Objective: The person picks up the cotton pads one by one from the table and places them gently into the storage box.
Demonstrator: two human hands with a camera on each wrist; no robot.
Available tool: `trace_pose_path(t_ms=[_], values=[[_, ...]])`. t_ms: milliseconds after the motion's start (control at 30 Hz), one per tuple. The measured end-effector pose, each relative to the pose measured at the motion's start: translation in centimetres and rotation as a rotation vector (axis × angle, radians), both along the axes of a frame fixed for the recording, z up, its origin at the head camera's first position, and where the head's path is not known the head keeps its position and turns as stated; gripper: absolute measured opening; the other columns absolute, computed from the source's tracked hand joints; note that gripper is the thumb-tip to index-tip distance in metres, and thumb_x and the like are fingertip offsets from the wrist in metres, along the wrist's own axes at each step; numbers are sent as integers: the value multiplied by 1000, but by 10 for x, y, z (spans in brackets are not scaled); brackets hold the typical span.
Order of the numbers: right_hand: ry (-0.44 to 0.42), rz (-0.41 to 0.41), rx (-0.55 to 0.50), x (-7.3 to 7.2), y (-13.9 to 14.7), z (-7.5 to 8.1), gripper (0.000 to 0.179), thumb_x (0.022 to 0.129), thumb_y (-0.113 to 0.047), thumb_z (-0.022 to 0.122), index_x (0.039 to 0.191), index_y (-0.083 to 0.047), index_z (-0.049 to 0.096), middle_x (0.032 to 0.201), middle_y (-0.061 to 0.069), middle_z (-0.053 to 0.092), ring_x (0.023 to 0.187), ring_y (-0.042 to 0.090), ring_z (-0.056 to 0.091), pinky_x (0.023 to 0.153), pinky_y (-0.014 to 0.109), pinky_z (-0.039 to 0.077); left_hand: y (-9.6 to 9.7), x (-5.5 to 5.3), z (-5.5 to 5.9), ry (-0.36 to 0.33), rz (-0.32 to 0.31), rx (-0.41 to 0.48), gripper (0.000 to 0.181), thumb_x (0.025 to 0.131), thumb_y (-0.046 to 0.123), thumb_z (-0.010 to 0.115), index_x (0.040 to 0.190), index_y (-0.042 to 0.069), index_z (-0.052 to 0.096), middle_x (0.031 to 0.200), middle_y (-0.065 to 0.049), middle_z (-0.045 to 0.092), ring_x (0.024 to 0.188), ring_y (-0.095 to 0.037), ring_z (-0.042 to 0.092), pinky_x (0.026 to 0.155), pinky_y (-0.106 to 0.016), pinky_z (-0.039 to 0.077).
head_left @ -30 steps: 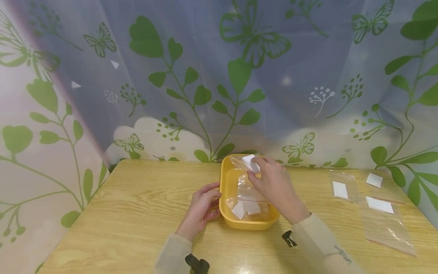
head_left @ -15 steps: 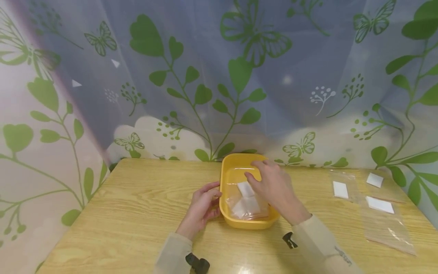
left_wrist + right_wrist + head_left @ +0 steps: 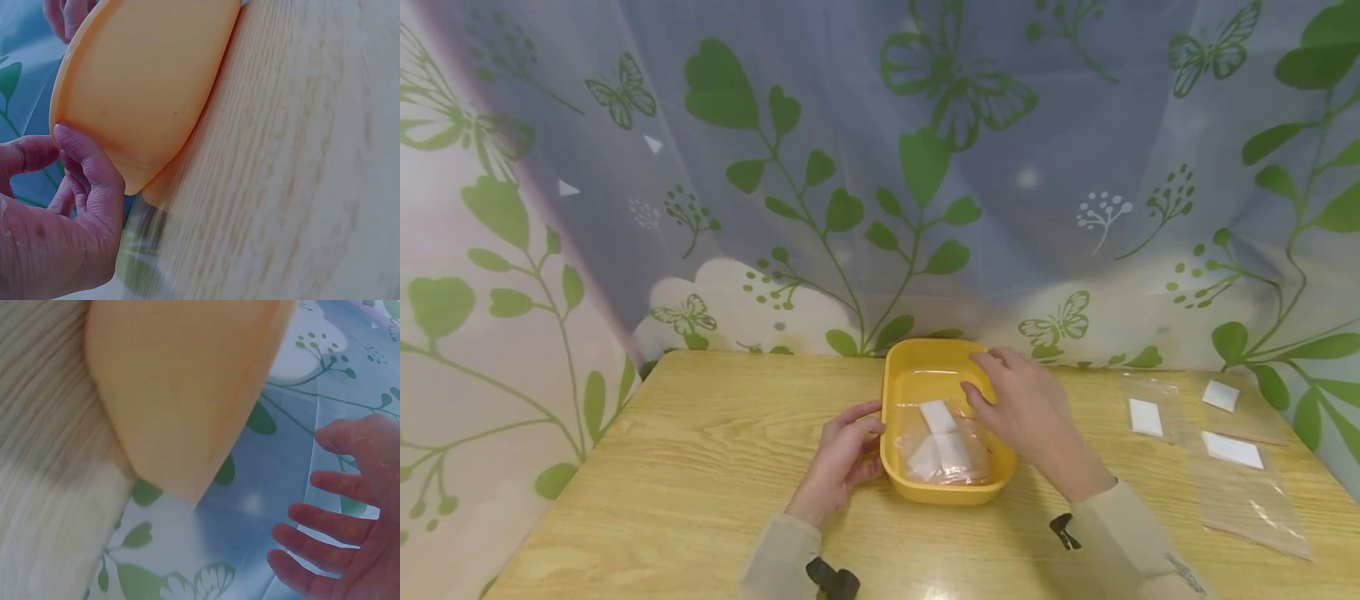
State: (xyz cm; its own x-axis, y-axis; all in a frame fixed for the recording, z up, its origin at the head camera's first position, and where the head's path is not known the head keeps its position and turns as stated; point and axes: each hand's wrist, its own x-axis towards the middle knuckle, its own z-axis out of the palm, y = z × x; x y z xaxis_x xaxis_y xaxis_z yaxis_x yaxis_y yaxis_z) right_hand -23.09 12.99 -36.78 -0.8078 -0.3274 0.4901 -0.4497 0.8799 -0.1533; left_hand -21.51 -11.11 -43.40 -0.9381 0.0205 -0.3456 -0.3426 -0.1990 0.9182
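Clear bags [image 3: 951,450] lie toward six o'clock inside the yellow tub [image 3: 949,494]. Right grip [image 3: 1024,402], fingers spread, holds nothing at two o'clock; left grip [image 3: 845,446], loosely relaxed, touches nine o'clock.

Your right hand [image 3: 1030,410] has shifted to the right edge of the tub [image 3: 951,494]; the released bag [image 3: 937,417] lies inside, toward the near edge.
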Motion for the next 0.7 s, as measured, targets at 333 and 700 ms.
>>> trace_pose_path(t_ms=[333, 700], values=[[57, -56, 83, 5, 29, -9, 49, 90, -40, 72, 130, -14, 66, 140, 21, 59, 128, 46, 54, 94, 68, 47, 1, -1, -3, 7, -4, -8, 53, 89, 12, 59, 142, 8, 57, 115, -9, 60, 82, -14, 60, 58, -21, 48], [-34, -162, 103, 17, 61, -15, 59, 90, -45, 70, 141, -18, 58, 147, 28, 48, 133, 57, 45, 99, 77, 40, 1, -3, -4, 12, -2, 2, 54, 88, 11, 59, 141, 7, 57, 113, -9, 61, 84, -14, 60, 59, -21, 48]])
